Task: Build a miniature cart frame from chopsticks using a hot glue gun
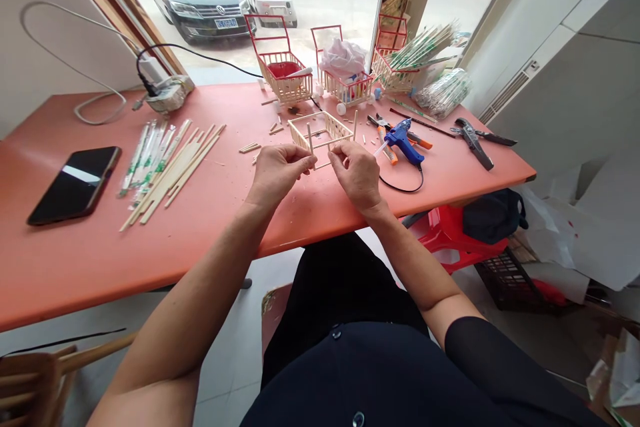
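Note:
A small open frame of pale wooden sticks stands on the orange table just beyond my hands. My left hand is closed in a pinch at the frame's near left edge, on a thin stick. My right hand is also pinched, its fingertips at the frame's near right edge. A blue glue gun lies right of my right hand, its black cord looping back toward my wrist.
Loose and wrapped chopsticks lie to the left, with a black phone beyond them. Three little red-and-wood carts stand at the back. Cutters lie far right, a power strip back left, a red stool beneath.

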The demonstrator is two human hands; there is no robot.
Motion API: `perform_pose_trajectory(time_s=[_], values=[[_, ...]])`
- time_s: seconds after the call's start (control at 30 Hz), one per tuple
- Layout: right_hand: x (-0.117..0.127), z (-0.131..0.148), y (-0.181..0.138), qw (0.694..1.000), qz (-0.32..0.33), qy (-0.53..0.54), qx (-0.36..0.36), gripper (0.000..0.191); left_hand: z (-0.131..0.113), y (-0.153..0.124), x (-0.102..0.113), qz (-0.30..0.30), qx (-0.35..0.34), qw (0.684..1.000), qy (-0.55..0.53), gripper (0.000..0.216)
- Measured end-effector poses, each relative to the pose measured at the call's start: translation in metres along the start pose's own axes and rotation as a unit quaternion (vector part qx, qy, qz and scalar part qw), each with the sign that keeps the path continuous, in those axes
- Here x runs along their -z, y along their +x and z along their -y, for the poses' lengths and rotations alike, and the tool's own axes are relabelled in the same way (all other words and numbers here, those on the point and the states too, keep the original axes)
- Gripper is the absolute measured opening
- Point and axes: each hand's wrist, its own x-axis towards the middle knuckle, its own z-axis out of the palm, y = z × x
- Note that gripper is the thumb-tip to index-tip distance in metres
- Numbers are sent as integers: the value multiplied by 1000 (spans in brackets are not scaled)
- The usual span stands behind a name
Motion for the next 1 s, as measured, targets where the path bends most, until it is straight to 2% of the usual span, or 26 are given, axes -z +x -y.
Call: perform_pose_trajectory(time_s=[0.33, 0.77, 0.9, 1.0], values=[[7, -7, -6, 1000, 3, 25, 4, 17, 10, 3, 5, -43, -10, 995, 90, 7], [14, -17, -22, 997, -3, 78, 18, 18, 14, -10, 8, -38, -5, 988, 151, 9], [15, -17, -27, 990, 17, 143, 2, 20, 18, -13, 12, -31, -15, 985, 167, 8], [13, -19, -29, 971, 53, 234, -25, 25, 17, -24, 15, -52, -25, 982, 181, 4]])
